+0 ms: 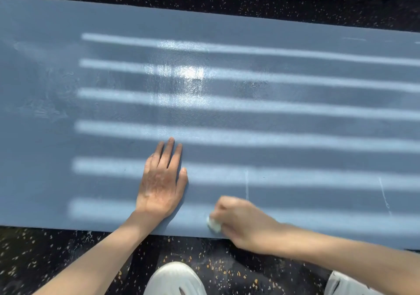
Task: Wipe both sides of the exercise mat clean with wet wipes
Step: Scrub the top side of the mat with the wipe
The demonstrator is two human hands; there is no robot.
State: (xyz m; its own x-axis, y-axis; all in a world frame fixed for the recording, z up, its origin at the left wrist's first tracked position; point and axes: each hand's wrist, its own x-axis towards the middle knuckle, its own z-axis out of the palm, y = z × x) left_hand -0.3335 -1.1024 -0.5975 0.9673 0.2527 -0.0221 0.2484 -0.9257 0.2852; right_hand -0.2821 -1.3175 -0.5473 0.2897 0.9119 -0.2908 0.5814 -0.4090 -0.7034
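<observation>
Crosswise, mat point(272, 124) long axis left-right; left hand point(160, 185) flat, fingers point(169, 151) straight; right hand point(241, 222) fingers curled round wipe point(214, 224)

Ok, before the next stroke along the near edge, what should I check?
1. Left hand flat on the mat, steadying it: ok.
2. Right hand grips the wet wipe: ok.
3. Wipe on the mat by its near edge: ok.
4. White streaks right of the right hand wiped off: not ok.
5. Wipe wet enough: cannot tell.
6. Mat's underside wiped: cannot tell.
</observation>
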